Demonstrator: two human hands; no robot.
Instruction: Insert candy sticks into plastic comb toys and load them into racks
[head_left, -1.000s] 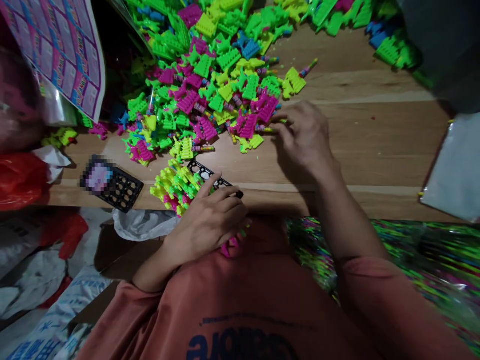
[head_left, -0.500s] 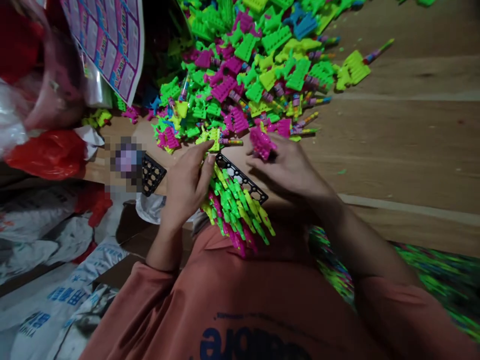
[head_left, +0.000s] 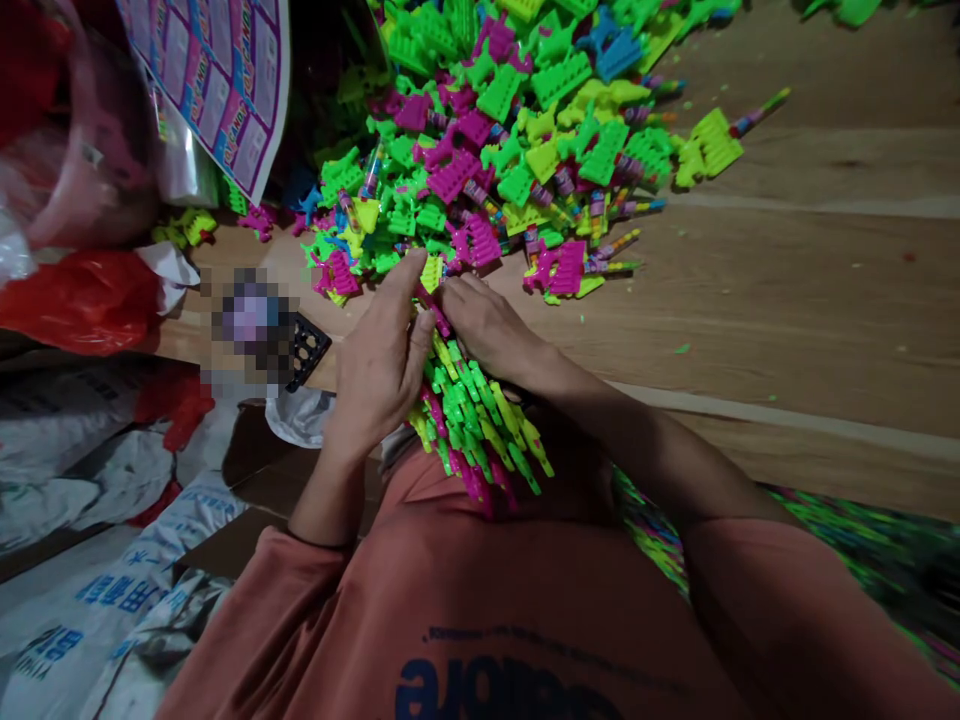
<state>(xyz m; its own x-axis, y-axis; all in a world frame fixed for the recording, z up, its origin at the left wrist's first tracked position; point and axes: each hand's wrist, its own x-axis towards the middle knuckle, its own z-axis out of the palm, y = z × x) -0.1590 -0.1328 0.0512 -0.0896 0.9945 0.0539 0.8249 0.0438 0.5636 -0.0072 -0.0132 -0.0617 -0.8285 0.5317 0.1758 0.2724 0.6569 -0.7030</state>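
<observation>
A bundle of green, yellow and pink plastic toys (head_left: pixel 472 415) stands packed in front of my shirt, at the table's near edge. My left hand (head_left: pixel 382 350) lies along the bundle's left side, fingers stretched out and thumb apart against the toys. My right hand (head_left: pixel 487 320) is closed at the bundle's far end, its fingertips mostly hidden. Between the hands a pink plastic toy (head_left: pixel 435 312) shows at the right fingers. Just beyond my left fingertips is a yellow toy (head_left: pixel 432 270), partly covered.
A big heap of similar toys (head_left: pixel 517 150), some with candy-coloured tubes, covers the far table (head_left: pixel 825 300). A printed sheet (head_left: pixel 217 90), a red bag (head_left: pixel 82 300) and a black perforated rack (head_left: pixel 307 350) are left. White sacks (head_left: pixel 105 590) lie below; more toys (head_left: pixel 847 550) are lower right.
My right hand has moved left and down with the pink toy, from beside the heap to the bundle. It now covers the black rack there. My left hand stays nearly in place.
</observation>
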